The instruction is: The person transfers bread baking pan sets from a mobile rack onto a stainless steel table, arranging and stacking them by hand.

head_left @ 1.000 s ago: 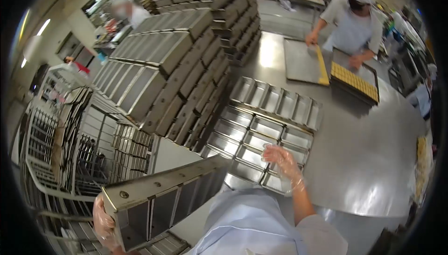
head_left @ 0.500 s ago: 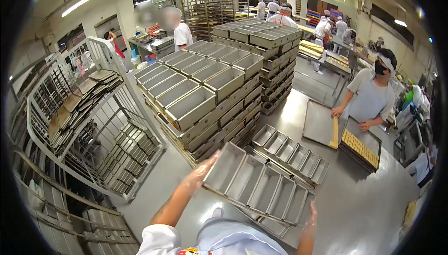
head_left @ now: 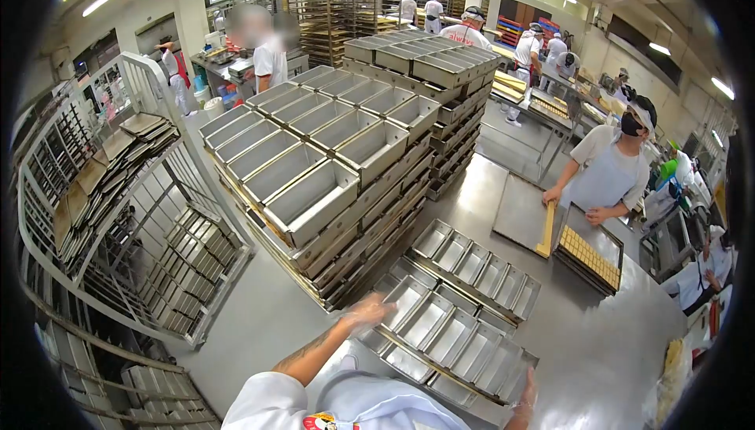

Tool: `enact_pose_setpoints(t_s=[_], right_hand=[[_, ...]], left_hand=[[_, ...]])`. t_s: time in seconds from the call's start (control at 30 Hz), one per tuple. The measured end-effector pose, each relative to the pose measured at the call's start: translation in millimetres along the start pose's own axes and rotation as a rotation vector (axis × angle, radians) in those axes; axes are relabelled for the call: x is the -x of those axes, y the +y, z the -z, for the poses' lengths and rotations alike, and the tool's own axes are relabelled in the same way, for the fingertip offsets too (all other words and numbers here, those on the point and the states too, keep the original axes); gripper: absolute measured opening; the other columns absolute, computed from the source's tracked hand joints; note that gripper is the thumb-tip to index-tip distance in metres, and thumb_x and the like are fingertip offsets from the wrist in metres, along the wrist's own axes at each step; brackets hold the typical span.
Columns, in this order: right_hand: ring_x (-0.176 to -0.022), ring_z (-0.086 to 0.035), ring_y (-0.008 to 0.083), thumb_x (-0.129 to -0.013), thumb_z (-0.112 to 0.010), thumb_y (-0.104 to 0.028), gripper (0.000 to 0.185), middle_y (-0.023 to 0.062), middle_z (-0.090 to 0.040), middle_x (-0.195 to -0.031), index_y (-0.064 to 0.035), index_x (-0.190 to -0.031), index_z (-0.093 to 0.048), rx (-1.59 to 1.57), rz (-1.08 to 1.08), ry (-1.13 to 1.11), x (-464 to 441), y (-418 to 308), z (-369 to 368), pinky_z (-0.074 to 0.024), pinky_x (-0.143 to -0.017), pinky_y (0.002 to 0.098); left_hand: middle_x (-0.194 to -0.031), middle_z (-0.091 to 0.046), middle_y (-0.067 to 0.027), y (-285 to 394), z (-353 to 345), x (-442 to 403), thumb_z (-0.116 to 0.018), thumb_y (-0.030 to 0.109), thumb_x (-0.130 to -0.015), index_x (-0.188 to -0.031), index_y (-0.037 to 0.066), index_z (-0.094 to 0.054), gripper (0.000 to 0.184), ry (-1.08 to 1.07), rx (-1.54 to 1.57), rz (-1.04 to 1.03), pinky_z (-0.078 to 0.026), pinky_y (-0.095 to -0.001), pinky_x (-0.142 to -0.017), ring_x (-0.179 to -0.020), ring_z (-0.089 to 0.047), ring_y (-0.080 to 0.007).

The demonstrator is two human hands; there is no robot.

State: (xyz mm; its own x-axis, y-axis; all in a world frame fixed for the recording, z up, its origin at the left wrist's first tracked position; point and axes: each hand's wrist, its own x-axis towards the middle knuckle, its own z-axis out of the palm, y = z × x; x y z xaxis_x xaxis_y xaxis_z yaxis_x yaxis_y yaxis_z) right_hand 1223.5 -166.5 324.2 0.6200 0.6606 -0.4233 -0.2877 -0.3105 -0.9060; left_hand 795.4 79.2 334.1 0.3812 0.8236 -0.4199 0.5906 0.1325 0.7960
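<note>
A metal strap of joined loaf pans (head_left: 456, 342) lies over other pans on the steel table, its openings facing up. My left hand (head_left: 368, 310), in a clear glove, grips its left end. At the right end, my right hand (head_left: 527, 392) presses against the pan's side, its fingers partly seen edge-on. Beneath, more pans (head_left: 407, 362) stick out along the near side. Just behind lies another strap of pans (head_left: 476, 266).
Tall stacks of pans (head_left: 314, 147) rise at the left and behind. A co-worker (head_left: 609, 166) stands across the table by a flat tray (head_left: 519, 214) and a tray of yellow pieces (head_left: 588, 255). A wheeled rack (head_left: 149, 225) stands far left.
The pan strap has gone from my left side, held on edge, to over the pans on the table, and is now lower. My right hand has moved to its right end. The view has tilted up.
</note>
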Motion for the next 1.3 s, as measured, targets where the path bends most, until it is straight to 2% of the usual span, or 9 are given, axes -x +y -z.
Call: enact_pose_setpoints(t_s=[0.03,0.3,0.4,0.5,0.6,0.97,1.17,1.27,1.3], right_hand=[[-0.112,-0.057,0.0232,-0.085,-0.064,-0.057,0.076,0.0152,-0.061,-0.124,0.0036,-0.130,-0.056,0.004,-0.007,0.008,0.5,-0.3,-1.6,-0.0432,-0.099,0.0366],[-0.113,-0.056,0.0261,-0.082,-0.064,-0.062,0.084,0.0171,-0.059,-0.126,0.0052,-0.131,-0.055,0.108,0.038,-0.002,16.7,-12.9,-17.3,-0.0417,-0.100,0.0389],[-0.115,-0.056,0.0254,-0.086,-0.063,-0.056,0.080,0.0171,-0.056,-0.130,0.0042,-0.137,-0.048,0.025,-0.013,0.052,-4.4,13.9,-4.8,-0.0448,-0.099,0.0402],[-0.128,-0.047,0.0309,-0.083,-0.057,-0.068,0.092,0.0215,-0.050,-0.139,0.0053,-0.137,-0.048,0.205,0.015,0.005,1.4,7.4,-8.2,-0.0331,-0.109,0.0410],[-0.129,-0.046,0.0322,-0.085,-0.054,-0.067,0.090,0.0225,-0.049,-0.139,0.0054,-0.137,-0.048,0.284,0.021,0.003,-3.7,7.0,-11.2,-0.0322,-0.110,0.0414],[-0.134,-0.040,0.0372,-0.091,-0.046,-0.063,0.084,0.0262,-0.045,-0.142,0.0059,-0.138,-0.047,0.596,0.003,0.107,-32.3,19.4,-5.4,-0.0291,-0.113,0.0427],[-0.136,-0.037,0.0399,-0.094,-0.042,-0.061,0.081,0.0282,-0.043,-0.143,0.0062,-0.138,-0.046,0.766,-0.015,0.171,-50.1,46.6,14.7,-0.0273,-0.114,0.0434],[-0.137,-0.035,0.0412,-0.095,-0.040,-0.060,0.079,0.0292,-0.042,-0.144,0.0063,-0.138,-0.046,0.892,0.033,0.188,-69.6,76.0,37.2,-0.0265,-0.115,0.0437],[-0.138,-0.035,0.0417,-0.096,-0.039,-0.060,0.079,0.0296,-0.042,-0.144,0.0064,-0.138,-0.046,0.913,0.035,0.185,-72.2,84.4,43.9,-0.0262,-0.115,0.0438]], left_hand=[[-0.102,-0.067,-0.0271,-4.7,-4.4,-6.2,-0.054,0.036,-0.091,-0.115,-0.001,-0.064,0.045,0.113,-0.056,-0.056,-0.047,-0.0442,-0.092,-0.101,-0.064,-0.0370],[-0.105,-0.065,-0.0291,-20.2,-2.1,-22.1,-0.051,0.030,-0.090,-0.107,0.000,-0.065,0.037,0.181,-0.130,-0.144,-0.047,-0.0511,-0.089,-0.098,-0.062,-0.0451],[-0.105,-0.064,-0.0291,-39.0,-9.3,-33.0,-0.051,0.030,-0.090,-0.106,-0.002,-0.064,0.038,0.213,-0.098,-0.142,-0.047,-0.0509,-0.088,-0.098,-0.062,-0.0450],[-0.119,-0.061,-0.0290,-48.3,-11.0,-43.8,-0.051,0.035,-0.095,-0.120,-0.003,-0.061,0.046,0.173,-0.091,-0.033,-0.045,-0.0462,-0.098,-0.114,-0.057,-0.0430],[-0.123,-0.059,-0.0291,-49.9,-6.6,-53.0,-0.050,0.036,-0.096,-0.124,-0.001,-0.060,0.047,0.118,-0.201,-0.199,-0.044,-0.0468,-0.099,-0.116,-0.056,-0.0433],[-0.128,-0.058,-0.0232,-45.4,-5.1,-45.0,-0.046,0.040,-0.096,-0.130,0.006,-0.057,0.049,0.196,-0.143,-0.112,-0.039,-0.0457,-0.106,-0.121,-0.052,-0.0429],[-0.121,-0.059,-0.0268,-73.6,-17.5,-61.4,-0.044,0.032,-0.097,-0.126,0.005,-0.054,0.040,0.226,-0.382,-0.292,-0.048,-0.0472,-0.094,-0.107,-0.060,-0.0418],[-0.118,-0.060,-0.0269,-99.7,-39.0,-88.3,-0.046,0.036,-0.095,-0.123,0.003,-0.054,0.044,0.339,-0.290,-0.077,-0.049,-0.0481,-0.092,-0.105,-0.060,-0.0433],[-0.115,-0.063,-0.0247,-74.6,-22.7,-67.8,-0.047,0.040,-0.094,-0.119,0.001,-0.057,0.047,0.345,-0.237,-0.170,-0.051,-0.0493,-0.087,-0.102,-0.061,-0.0466]])
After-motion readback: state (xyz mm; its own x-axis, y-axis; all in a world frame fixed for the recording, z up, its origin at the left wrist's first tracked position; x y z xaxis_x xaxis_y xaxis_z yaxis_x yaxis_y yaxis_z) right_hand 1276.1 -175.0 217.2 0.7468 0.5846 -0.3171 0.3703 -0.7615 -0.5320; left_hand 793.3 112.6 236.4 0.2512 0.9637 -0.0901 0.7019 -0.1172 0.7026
